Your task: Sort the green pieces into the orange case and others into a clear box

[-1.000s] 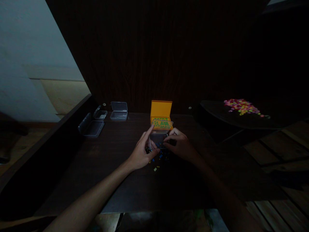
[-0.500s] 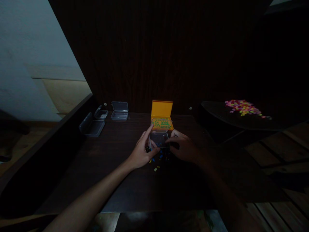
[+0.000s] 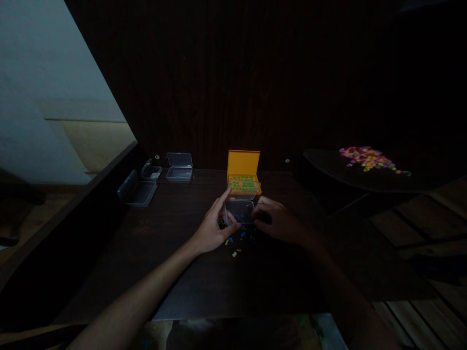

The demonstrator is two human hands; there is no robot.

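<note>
My left hand (image 3: 214, 230) is closed on a clear plastic box (image 3: 239, 208), its thumb along the near edge and its fingers at the left side. The box's transparent lid is raised over an open orange case (image 3: 243, 164) that holds small green pieces (image 3: 245, 184). At the right side of the clear box is my right hand (image 3: 272, 217), its fingers curled together in shadow. Whether anything is between them is too dark to make out. Small blue pieces (image 3: 242, 234) and a pale square piece (image 3: 234, 254) lie on the table beneath and in front of the box.
Several open clear boxes stand at the back left, including a flat one (image 3: 144, 193) and a smaller one (image 3: 179, 173). A pile of pink and yellow pieces (image 3: 368, 158) lies on a dark surface at the right. A raised board (image 3: 91, 194) borders the table's left side.
My right hand's fingers have drawn closer together beside the clear box. My left hand keeps its hold, and the box stays nearly in place. The view has shifted slightly.
</note>
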